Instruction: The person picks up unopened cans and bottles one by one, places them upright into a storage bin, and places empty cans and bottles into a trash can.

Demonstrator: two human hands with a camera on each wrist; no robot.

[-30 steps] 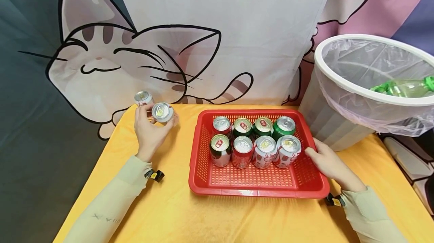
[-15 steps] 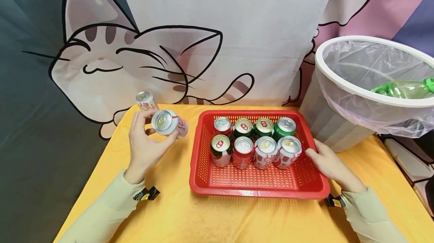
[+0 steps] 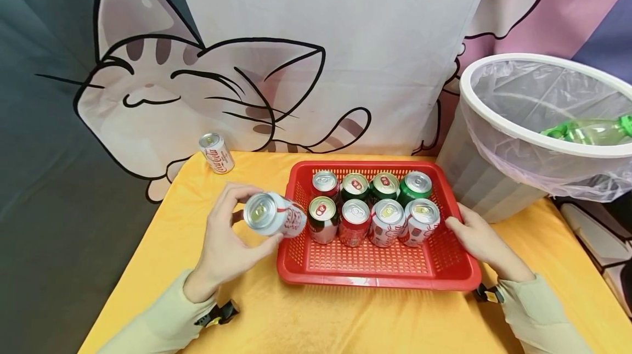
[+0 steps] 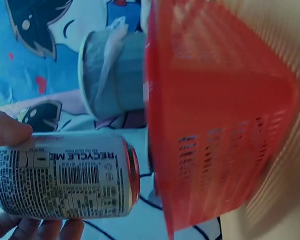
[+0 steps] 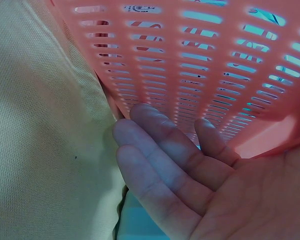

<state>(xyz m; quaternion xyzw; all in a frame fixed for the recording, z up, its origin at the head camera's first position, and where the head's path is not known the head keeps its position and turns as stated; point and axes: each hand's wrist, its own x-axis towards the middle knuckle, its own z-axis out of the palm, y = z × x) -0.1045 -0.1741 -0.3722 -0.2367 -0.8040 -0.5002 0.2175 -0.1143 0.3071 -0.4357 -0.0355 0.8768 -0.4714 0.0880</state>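
My left hand (image 3: 224, 252) grips a white Coca-Cola can (image 3: 283, 217) between thumb and fingers, tilted with its top toward me. The can overlaps the left rim of the red plastic basket (image 3: 375, 281) in the head view. Fine print and a barcode cover its label (image 4: 65, 175) in the left wrist view. My right hand (image 3: 486, 241) holds the basket's right side, thumb over the rim and fingers (image 5: 162, 180) along the outside wall. Several cans stand upright in two rows in the basket, among them a white Coca-Cola can (image 3: 419, 225) and a green can (image 3: 416, 188).
Another white Coca-Cola can (image 3: 219, 155) stands at the back left corner of the yellow-covered table (image 3: 286, 321). Right of the basket is a bin (image 3: 459, 140) with a clear liner and a green-capped plastic bottle (image 3: 592, 130) inside. A cat-print cloth (image 3: 345, 79) hangs behind.
My left hand has carried the white can from beside the back left can toward me and right to the basket's left rim, tilting it. The right hand has stayed at the basket.
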